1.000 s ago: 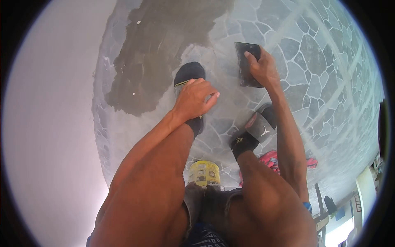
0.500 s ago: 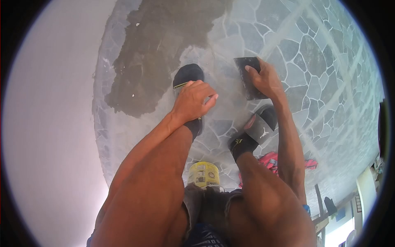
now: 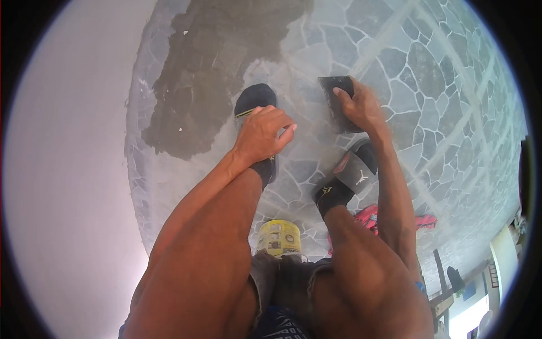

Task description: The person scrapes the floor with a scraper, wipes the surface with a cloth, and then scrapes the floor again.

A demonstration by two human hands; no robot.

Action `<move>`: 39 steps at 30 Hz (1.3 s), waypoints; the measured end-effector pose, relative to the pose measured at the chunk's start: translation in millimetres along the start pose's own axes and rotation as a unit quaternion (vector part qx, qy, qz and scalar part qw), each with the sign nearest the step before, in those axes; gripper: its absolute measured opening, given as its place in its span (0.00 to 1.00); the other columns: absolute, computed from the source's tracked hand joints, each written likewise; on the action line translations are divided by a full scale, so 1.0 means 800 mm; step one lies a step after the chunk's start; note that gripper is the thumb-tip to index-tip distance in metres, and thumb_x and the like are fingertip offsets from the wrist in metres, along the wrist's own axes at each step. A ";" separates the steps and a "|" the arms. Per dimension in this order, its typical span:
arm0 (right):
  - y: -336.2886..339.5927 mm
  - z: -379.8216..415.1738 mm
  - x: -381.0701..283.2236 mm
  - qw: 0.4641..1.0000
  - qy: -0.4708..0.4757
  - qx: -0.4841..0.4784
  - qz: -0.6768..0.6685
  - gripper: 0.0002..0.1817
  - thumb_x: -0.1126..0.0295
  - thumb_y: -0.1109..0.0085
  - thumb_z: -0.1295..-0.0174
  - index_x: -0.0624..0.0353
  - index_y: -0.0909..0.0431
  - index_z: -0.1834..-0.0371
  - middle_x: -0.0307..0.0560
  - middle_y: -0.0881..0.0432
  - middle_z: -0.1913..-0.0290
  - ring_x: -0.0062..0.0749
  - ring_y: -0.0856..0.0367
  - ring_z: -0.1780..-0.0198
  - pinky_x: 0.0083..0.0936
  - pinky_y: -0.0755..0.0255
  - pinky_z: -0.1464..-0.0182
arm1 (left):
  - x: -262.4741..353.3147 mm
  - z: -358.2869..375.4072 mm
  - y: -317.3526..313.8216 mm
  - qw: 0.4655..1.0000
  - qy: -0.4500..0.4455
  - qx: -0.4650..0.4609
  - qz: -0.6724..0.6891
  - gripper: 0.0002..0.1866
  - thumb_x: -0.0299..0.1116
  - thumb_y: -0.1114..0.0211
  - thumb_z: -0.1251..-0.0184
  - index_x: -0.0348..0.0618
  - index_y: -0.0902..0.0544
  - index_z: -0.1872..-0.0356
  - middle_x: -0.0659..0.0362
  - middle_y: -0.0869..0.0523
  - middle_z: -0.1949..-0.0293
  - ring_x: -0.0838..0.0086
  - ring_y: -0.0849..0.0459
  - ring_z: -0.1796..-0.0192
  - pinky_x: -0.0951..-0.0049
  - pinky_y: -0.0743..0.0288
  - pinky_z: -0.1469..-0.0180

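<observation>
I am squatting on a stone-patterned tiled floor (image 3: pixel 429 73). My right hand (image 3: pixel 361 104) grips a flat dark rubber float (image 3: pixel 334 90) and presses it against the tiles ahead of my right foot. My left hand (image 3: pixel 262 133) hangs loosely curled over my left knee, holding nothing, just above my left foot in a dark sock and sandal (image 3: pixel 255 101). A patch of wet grey grout (image 3: pixel 209 62) covers the tiles to the upper left of the float.
A yellow tub (image 3: pixel 279 237) stands on the floor between my legs. A pink-red cloth (image 3: pixel 372 217) lies behind my right foot in its sandal (image 3: pixel 355 169). A pale plain wall (image 3: pixel 68 169) fills the left side. Furniture shows at the lower right edge.
The float and my right hand slid back toward me and slightly left, then held. My left hand stayed over the knee.
</observation>
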State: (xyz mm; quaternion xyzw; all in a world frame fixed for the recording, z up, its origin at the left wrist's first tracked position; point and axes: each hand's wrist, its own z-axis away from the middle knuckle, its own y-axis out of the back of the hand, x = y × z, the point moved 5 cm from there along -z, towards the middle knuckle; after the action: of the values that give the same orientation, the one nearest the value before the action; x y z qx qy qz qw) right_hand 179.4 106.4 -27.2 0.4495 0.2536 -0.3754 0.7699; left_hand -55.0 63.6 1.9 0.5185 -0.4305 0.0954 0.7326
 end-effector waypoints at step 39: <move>-0.019 0.620 0.261 0.854 -0.383 0.288 -0.204 0.23 0.59 0.34 0.34 0.67 0.17 0.45 0.50 0.12 0.55 0.31 0.15 0.53 0.33 0.23 0.49 | -0.019 0.338 0.123 0.826 0.380 0.282 0.307 0.14 0.38 0.40 0.21 0.39 0.12 0.53 0.59 0.09 0.59 0.76 0.13 0.54 0.71 0.21 0.47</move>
State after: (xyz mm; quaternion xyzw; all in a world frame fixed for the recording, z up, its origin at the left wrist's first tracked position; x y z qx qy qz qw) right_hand 316.6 -409.5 44.8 0.4100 -0.0950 -0.7225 0.5485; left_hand -265.9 -115.3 82.3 0.4663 -0.2092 0.6222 0.5931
